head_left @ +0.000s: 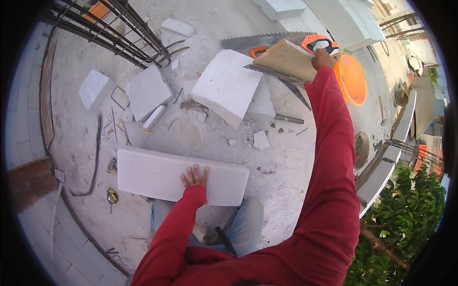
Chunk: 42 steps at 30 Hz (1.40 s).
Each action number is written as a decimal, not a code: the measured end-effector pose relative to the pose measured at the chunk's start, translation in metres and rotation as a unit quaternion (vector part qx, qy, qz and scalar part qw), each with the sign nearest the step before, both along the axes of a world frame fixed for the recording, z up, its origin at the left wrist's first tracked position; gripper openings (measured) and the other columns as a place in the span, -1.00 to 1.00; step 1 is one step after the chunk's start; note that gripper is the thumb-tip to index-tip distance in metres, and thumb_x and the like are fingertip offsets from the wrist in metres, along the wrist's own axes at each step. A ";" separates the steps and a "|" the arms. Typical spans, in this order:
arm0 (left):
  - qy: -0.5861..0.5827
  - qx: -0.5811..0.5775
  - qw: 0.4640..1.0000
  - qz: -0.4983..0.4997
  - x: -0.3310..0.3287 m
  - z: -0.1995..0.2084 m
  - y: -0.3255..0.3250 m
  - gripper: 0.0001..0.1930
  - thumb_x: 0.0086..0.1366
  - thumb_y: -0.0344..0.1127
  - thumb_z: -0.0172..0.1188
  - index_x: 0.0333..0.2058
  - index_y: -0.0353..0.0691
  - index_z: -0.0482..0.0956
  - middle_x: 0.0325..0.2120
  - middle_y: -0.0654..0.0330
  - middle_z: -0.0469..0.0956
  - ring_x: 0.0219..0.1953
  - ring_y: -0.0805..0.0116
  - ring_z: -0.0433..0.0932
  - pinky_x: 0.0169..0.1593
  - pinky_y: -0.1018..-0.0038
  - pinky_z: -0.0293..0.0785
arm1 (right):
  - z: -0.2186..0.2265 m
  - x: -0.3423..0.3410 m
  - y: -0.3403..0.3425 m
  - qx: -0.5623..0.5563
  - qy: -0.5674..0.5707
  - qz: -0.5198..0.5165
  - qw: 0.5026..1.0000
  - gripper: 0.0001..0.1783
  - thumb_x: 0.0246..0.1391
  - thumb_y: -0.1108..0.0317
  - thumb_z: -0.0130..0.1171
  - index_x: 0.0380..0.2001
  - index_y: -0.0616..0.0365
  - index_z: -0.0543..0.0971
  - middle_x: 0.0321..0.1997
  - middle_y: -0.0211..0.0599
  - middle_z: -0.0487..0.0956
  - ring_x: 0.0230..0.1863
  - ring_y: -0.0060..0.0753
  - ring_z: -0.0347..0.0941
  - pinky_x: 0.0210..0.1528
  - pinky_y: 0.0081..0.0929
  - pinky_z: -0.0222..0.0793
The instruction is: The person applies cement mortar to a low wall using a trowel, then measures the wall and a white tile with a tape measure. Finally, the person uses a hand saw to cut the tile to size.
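A long white lightweight block (143, 174) lies in front of me, across my knees or just above them. My left hand (194, 178) rests flat on its face with the fingers spread. Far to the right, my right arm is stretched out, and my right hand (322, 59) is closed around the orange and white handle of a handsaw (318, 42). Below the handle is a tan, board-like surface (286, 59) with a toothed edge along its lower side. Another toothed blade (253, 42) extends left behind it. How these blades and the tan surface join cannot be told.
Cut white blocks (224, 78) and chips lie on the dusty floor ahead. A steel rebar cage (119, 33) stands at upper left, an orange bucket (350, 78) beside my right hand. A tape measure (112, 196) lies left of the block; a leafy plant (396, 224) grows at lower right.
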<state>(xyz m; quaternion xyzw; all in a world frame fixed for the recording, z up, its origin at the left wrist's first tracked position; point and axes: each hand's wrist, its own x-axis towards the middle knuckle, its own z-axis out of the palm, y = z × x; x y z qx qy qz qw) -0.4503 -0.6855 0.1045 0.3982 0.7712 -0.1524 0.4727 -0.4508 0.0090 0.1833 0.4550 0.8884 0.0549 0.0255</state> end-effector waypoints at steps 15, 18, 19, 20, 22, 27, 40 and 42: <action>0.018 -0.045 0.999 -0.017 0.003 -0.002 0.011 0.62 -0.23 0.19 0.63 0.51 0.05 -0.56 0.45 -0.35 -0.69 0.47 -0.46 -0.72 0.37 -0.38 -0.70 | 0.022 0.005 0.012 0.137 -0.117 0.046 0.983 -0.76 0.25 0.26 0.09 -0.17 -0.07 0.74 0.23 -0.52 0.46 0.27 -0.31 0.35 0.18 -0.19 0.41; 0.027 -0.050 0.998 -0.013 0.006 -0.004 0.008 0.62 -0.23 0.19 0.63 0.51 0.04 -0.57 0.45 -0.36 -0.69 0.47 -0.47 -0.72 0.37 -0.39 -0.71 | 0.010 0.008 0.018 0.186 -0.116 0.103 0.970 -0.74 0.25 0.22 0.07 -0.18 -0.09 0.74 0.18 -0.56 0.49 0.25 -0.34 0.35 0.14 -0.22 0.41; 0.024 -0.048 0.998 -0.012 0.007 -0.004 0.008 0.63 -0.24 0.19 0.63 0.51 0.04 -0.57 0.45 -0.37 -0.69 0.46 -0.47 -0.72 0.37 -0.39 -0.71 | 0.013 0.007 0.017 0.199 -0.138 0.128 0.962 -0.75 0.24 0.22 0.09 -0.19 -0.07 0.74 0.16 -0.56 0.50 0.24 -0.33 0.35 0.13 -0.22 0.42; 0.021 -0.046 0.999 -0.010 0.006 -0.004 0.007 0.63 -0.24 0.19 0.63 0.50 0.04 -0.57 0.45 -0.37 -0.69 0.46 -0.47 -0.72 0.37 -0.40 -0.71 | 0.017 0.007 0.017 0.212 -0.160 0.152 0.952 -0.76 0.22 0.23 0.10 -0.20 -0.06 0.73 0.15 -0.56 0.51 0.23 -0.33 0.35 0.12 -0.23 0.43; 0.028 -0.046 0.998 -0.013 0.006 -0.006 0.004 0.64 -0.25 0.20 0.64 0.50 0.04 -0.58 0.45 -0.37 -0.70 0.46 -0.47 -0.73 0.36 -0.40 -0.71 | 0.030 0.006 0.010 0.213 -0.144 0.188 0.948 -0.78 0.19 0.25 0.13 -0.22 -0.02 0.73 0.11 -0.55 0.53 0.21 -0.30 0.36 0.09 -0.23 0.45; 0.044 -0.027 0.998 -0.024 0.006 -0.008 -0.003 0.66 -0.27 0.22 0.65 0.50 0.04 -0.58 0.45 -0.35 -0.70 0.47 -0.45 -0.73 0.37 -0.38 -0.71 | 0.093 0.037 -0.034 0.278 0.042 0.233 0.931 -0.86 0.08 0.36 0.23 -0.27 0.06 0.69 0.06 -0.50 0.53 0.15 -0.12 0.34 0.09 -0.17 0.46; 0.081 0.008 0.997 -0.014 0.012 0.001 0.000 0.78 -0.43 0.19 0.71 0.47 0.15 -0.69 0.47 -0.20 -0.75 0.51 -0.27 -0.73 0.42 -0.32 -0.63 | 0.218 0.260 -0.288 0.533 0.198 0.032 0.822 -0.75 -0.14 0.39 0.47 -0.31 -0.06 0.69 -0.10 -0.54 0.64 -0.02 -0.22 0.27 0.09 -0.26 0.15; 0.079 0.021 0.997 -0.014 0.011 0.006 0.000 0.79 -0.42 0.19 0.71 0.47 0.12 -0.70 0.47 -0.21 -0.76 0.51 -0.27 -0.73 0.42 -0.32 -0.63 | 0.229 0.281 -0.344 0.542 0.200 0.003 0.816 -0.76 -0.14 0.40 0.46 -0.32 -0.05 0.70 -0.12 -0.54 0.64 -0.02 -0.22 0.26 0.07 -0.26 0.14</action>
